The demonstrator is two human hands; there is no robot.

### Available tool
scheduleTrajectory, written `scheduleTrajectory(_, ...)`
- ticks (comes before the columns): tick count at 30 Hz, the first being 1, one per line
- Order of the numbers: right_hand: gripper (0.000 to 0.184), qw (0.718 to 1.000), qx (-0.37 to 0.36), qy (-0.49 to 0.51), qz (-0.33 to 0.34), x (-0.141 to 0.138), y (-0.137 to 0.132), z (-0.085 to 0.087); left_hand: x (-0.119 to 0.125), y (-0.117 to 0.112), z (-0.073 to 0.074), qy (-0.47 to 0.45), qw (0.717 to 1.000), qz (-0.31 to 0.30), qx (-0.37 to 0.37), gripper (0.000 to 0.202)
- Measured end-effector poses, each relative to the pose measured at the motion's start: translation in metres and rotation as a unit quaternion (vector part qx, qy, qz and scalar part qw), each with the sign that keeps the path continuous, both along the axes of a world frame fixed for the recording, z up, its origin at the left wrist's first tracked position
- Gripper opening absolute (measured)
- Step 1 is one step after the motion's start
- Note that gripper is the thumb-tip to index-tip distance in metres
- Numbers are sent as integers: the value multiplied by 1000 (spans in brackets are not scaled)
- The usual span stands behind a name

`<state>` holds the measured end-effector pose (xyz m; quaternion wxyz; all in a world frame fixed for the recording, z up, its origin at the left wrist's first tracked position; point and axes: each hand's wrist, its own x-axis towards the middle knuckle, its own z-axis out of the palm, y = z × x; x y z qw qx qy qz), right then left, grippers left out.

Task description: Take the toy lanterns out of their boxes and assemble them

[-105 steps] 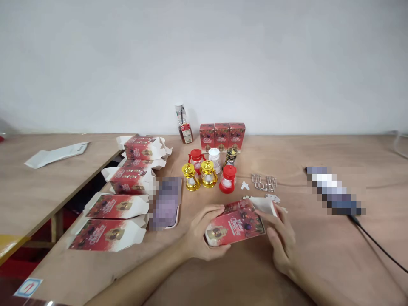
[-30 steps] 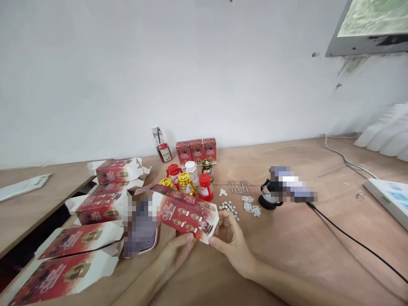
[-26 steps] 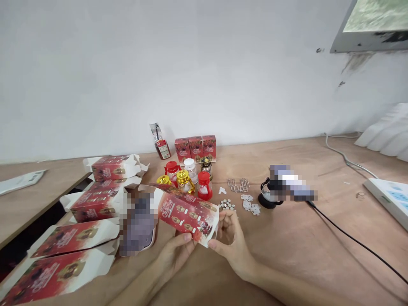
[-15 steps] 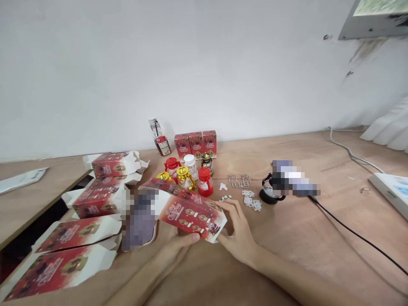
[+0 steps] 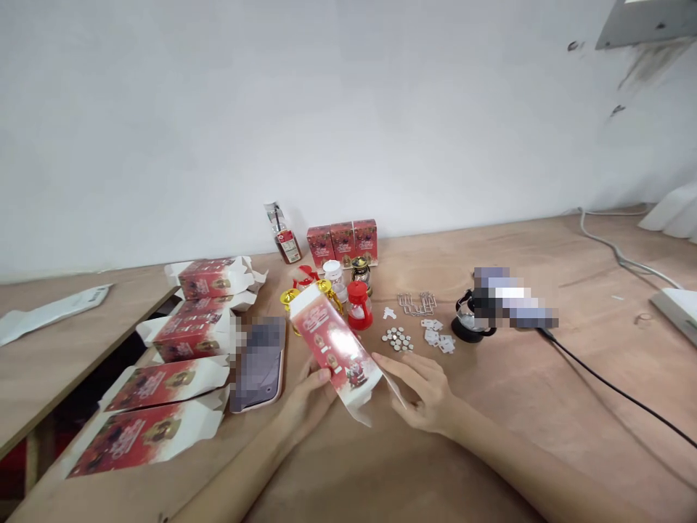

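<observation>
A small red Christmas cardboard box (image 5: 333,349) is tilted in front of me, its white end flaps folded out toward me. My left hand (image 5: 309,398) grips its lower left side, thumb on the printed face. With closed fingers, my right hand (image 5: 425,386) holds a white flap at the box's near right end. Just behind the box stand mini lanterns: a red lantern (image 5: 358,306), a white lantern (image 5: 334,276), a black and gold lantern (image 5: 360,273) and gold ones partly hidden by it. Button cells (image 5: 397,338) lie to the right, beside white plastic tabs (image 5: 438,338).
Several opened red boxes (image 5: 144,439) lie in a row at left, beside a phone (image 5: 258,370). Three closed boxes (image 5: 343,243) and a bottle (image 5: 288,245) stand by the wall. Wire handles (image 5: 417,303), a black lantern (image 5: 469,325) and a cabled phone (image 5: 506,294) are at right.
The box has turned from lying crosswise to pointing its near end toward me. My right hand has shifted from its side to an end flap. The view has moved slightly left.
</observation>
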<state>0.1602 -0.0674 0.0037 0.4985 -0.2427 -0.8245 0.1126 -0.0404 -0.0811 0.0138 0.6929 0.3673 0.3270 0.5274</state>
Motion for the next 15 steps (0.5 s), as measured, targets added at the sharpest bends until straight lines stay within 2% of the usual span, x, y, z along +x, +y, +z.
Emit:
scheduleTrajectory(3, 49, 997, -64, 11, 34, -1, -6, 3, 0, 2, 5, -28, 1000, 12, -5, 58)
scheduleTrajectory(5, 47, 991, -111, 18, 69, -2, -11, 4, 2, 2, 6, -26, 999, 35, -14, 52)
scheduleTrajectory(8, 57, 988, -105, -2, 115, -3, -17, 2, 1, 0, 9, -2, 997, 80, -23, 42)
scheduleTrajectory(10, 67, 989, -91, -18, 116, -4, -20, -1, -5, 0, 16, -1, 992, 128, -19, 41)
scheduleTrajectory(12, 67, 989, -99, -33, 109, -6, -23, -5, -18, 1, 30, -6, 979, 203, -4, 35)
scheduleTrajectory(15, 55, 986, -113, -52, 108, -9, -23, -8, -51, 3, 66, 23, 951, 307, 17, 22)
